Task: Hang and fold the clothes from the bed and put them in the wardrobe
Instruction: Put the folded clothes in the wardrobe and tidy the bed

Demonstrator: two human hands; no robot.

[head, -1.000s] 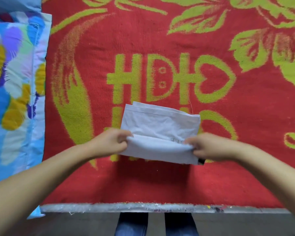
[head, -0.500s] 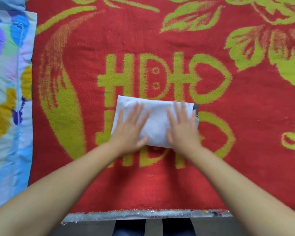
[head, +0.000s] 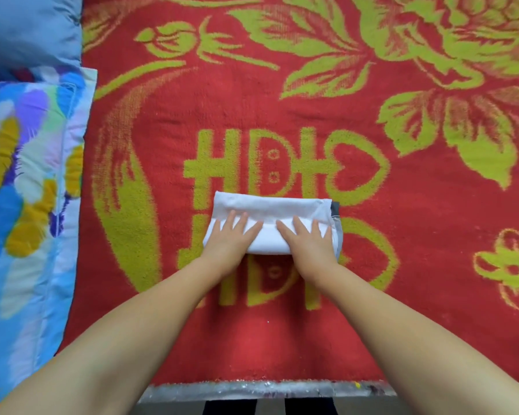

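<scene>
While both lie flat | left hand (head: 229, 241), right hand (head: 307, 243) | one folded white garment (head: 270, 209)

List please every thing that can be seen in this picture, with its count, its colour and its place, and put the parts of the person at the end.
folded white cloth garment: one, white with a dark grey piece at its right end, at the middle of the blanket.
red woven blanket with yellow-green flowers and letters: one, red and yellow-green, covering most of the bed.
quilted cover with blue, yellow and purple patches: one, many colours, along the left edge.
plain blue pillow: one, light blue, top left corner.
grey bed edge: one, grey, under the near side of the blanket.
left hand: one, fingers straight, flat on the left part of the garment.
right hand: one, fingers straight, flat on the right part of the garment.
</scene>
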